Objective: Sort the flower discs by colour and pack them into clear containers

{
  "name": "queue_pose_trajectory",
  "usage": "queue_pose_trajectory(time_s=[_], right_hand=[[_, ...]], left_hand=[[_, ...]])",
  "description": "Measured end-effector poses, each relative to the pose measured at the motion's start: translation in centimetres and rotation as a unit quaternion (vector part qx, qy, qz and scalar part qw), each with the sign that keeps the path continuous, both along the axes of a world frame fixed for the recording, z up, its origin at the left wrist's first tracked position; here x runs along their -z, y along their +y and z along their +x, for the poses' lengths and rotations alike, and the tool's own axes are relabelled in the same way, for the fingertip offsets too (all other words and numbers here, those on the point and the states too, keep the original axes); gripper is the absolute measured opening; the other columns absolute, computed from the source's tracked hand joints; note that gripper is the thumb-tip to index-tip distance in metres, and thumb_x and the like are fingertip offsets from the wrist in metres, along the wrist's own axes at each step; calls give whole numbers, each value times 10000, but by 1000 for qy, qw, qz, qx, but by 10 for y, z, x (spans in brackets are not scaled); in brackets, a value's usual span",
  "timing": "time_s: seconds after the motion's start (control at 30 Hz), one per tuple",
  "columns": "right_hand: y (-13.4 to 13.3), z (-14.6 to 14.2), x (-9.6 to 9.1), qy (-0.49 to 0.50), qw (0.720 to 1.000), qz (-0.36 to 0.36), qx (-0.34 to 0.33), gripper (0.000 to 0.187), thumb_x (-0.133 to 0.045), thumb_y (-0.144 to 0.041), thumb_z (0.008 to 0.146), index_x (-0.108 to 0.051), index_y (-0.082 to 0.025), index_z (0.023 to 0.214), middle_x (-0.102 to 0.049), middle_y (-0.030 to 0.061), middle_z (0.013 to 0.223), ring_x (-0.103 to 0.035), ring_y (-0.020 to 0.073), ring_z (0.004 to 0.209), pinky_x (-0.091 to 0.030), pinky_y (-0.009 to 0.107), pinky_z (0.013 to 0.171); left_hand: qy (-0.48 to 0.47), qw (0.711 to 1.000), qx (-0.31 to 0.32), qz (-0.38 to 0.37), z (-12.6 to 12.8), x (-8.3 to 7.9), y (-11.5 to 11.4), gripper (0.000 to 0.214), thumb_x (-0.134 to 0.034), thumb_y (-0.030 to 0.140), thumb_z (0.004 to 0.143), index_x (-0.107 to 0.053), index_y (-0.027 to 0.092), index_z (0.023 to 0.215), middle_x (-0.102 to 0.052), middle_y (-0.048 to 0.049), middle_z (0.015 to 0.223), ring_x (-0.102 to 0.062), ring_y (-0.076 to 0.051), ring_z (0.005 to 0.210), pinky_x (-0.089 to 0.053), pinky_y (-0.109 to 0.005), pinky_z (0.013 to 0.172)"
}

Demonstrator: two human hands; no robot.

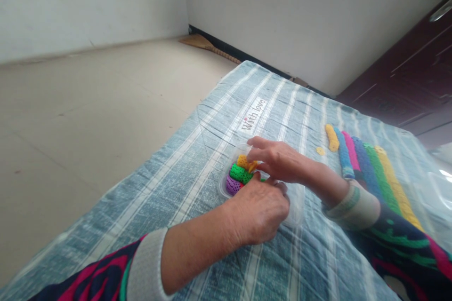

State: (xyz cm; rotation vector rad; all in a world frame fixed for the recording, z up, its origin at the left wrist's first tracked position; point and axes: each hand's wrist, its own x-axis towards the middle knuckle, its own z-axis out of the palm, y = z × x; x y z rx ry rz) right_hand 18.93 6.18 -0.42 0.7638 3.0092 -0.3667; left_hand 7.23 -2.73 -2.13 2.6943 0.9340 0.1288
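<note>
A clear plastic tub (223, 187) stands on the cloth, holding stacked round pieces that look like buttons. Purple buttons (233, 185), green buttons (240, 173) and yellow buttons (243, 161) show in it, with a little red below. My left hand (263, 207) lies over the tub's near side, fingers curled; what they hold is hidden. From the right, my right hand (275, 157) reaches over the far side, its thumb and fingertips closed around a tilted yellow button (253, 166). The two hands nearly touch.
Right of my hands lie overlapping rows of yellow, blue, pink and green buttons (383, 183), partly behind my right sleeve. One loose yellow button (320, 151) sits beside them. A clear container (441, 188) is at the right edge. The striped cloth (219, 136) covers the surface.
</note>
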Motion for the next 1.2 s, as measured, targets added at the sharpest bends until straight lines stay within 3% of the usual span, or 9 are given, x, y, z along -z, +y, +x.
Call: queue_pose_trajectory(time_s=[0.27,0.57,0.87,1.03,1.13,1.2], right_hand=[[-1,2,-6,-5,999,35,-34,136,-476,-151,892,-594,-189,949,-531,51,972,-482,121,743,-381,259,634],[2,10,4,-19,994,99,-41,88,-500,-134,883,-583,-164,889,-540,68,991,-463,121,729,-344,261,600],[5,5,9,-14,994,106,-32,82,-509,-143,892,-585,-157,863,-567,63,987,-471,112,700,-329,256,585],[-2,8,-1,12,995,95,-26,51,-546,-148,880,-597,-154,879,-590,74,1018,-522,120,737,-359,251,589],[4,31,-11,53,994,90,8,76,-539,-175,895,-611,-169,919,-610,66,1026,-561,131,797,-399,251,638],[17,59,-17,74,987,104,93,105,-547,-185,892,-626,-181,961,-628,59,1030,-583,139,825,-418,257,678]], left_hand=[[-11,1000,-1,5,-1,0,0,154,-547,159,783,-645,104,888,-655,-111,886,-616,-264,830,-451,-418,761],[-6,1000,-1,16,-1,2,0,162,-567,180,792,-649,119,918,-661,-104,905,-582,-257,933,-404,-416,891],[-13,1000,-2,3,-3,-3,2,146,-569,185,785,-648,116,887,-657,-90,899,-589,-243,928,-359,-421,981],[-21,999,-13,-25,-5,-1,2,180,-548,174,790,-621,117,944,-653,-106,958,-581,-260,988,-384,-434,968],[-18,999,-31,-37,-6,2,3,222,-530,177,803,-607,126,1005,-636,-119,1035,-558,-287,1040,-382,-486,976],[-25,998,-39,-51,-6,4,4,208,-531,173,805,-607,156,999,-624,-95,1047,-553,-279,1041,-367,-508,993]])
